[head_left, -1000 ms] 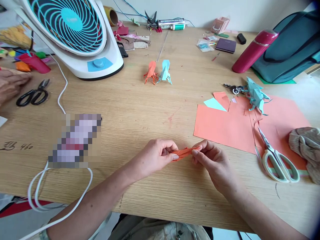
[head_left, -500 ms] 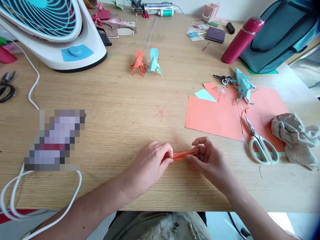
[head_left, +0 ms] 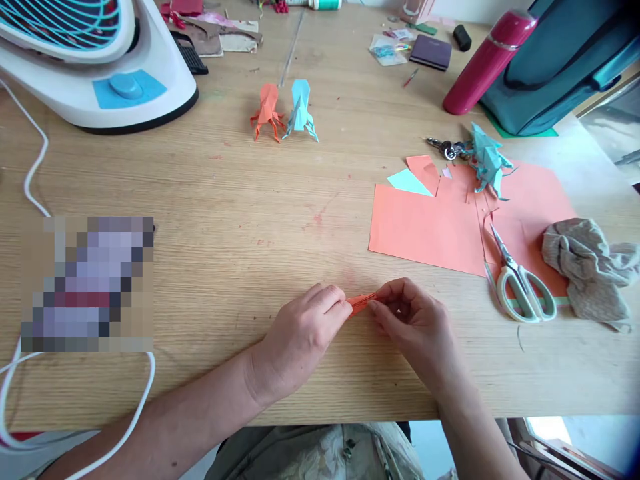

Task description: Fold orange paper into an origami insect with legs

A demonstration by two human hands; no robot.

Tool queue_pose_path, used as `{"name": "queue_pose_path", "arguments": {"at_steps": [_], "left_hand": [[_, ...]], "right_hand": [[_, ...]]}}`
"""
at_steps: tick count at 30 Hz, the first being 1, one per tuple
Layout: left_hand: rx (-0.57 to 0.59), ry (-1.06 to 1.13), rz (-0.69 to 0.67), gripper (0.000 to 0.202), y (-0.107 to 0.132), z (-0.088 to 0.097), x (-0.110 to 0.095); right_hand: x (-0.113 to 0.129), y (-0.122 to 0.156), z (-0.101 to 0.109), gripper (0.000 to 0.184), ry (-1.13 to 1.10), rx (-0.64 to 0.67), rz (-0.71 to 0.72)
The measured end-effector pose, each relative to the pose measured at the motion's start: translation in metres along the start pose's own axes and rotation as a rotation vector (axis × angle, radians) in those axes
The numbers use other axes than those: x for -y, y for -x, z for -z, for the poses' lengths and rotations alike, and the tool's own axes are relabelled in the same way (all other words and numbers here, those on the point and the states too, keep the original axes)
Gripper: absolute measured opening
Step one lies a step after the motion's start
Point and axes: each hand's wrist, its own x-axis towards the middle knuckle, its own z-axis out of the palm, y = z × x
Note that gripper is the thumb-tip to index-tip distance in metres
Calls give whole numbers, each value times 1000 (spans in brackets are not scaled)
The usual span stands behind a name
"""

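Between my two hands is a narrow piece of folded orange paper (head_left: 360, 303), held just over the table near its front edge. My left hand (head_left: 311, 325) is closed around its left end, which the fingers hide. At the right end, the thumb and forefinger of my right hand (head_left: 414, 320) pinch the paper's tip. Farther back stand two folded paper figures with thin legs, an orange one (head_left: 268, 110) and a light blue one (head_left: 301, 108). To the right lie orange paper sheets (head_left: 425, 223) and open scissors (head_left: 523, 287) with pale handles.
A crumpled grey cloth (head_left: 590, 260) lies right of the scissors. A blue paper figure (head_left: 489, 162) rests by some keys (head_left: 449, 149). Behind stand a pink bottle (head_left: 483, 70) and a teal bag (head_left: 545, 73). At left are a fan (head_left: 135, 90), a blurred-out object (head_left: 90, 287) and a white cable (head_left: 145, 393).
My right forefinger has come down onto the paper's tip, closing the pinch. My left fingers have slid slightly right along it. The camera view has shifted a little downward.
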Motion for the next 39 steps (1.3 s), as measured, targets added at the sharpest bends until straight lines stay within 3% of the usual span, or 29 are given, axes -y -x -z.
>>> {"name": "queue_pose_path", "arguments": {"at_steps": [4,8,14,17,23,30,39], "left_hand": [[-41,-99,-90,22,5,0,1],[-84,-225,-205,22,11,0,2],[-110,-304,-282,21,17,1,3],[-120,-311,-289,22,17,1,3],[-132,-320,-290,25,17,4,3],[-135,-327,-293,29,16,5,3],[-122,-339,-287,30,15,6,3]], "right_hand": [[6,-5,8,7,182,42,100],[15,-17,17,6,303,203,154],[21,-50,36,10,232,534,-47],[23,-61,41,11,292,610,-29],[31,-60,37,15,518,598,44],[31,-55,33,16,537,484,218],[32,-51,26,18,629,449,255]]}}
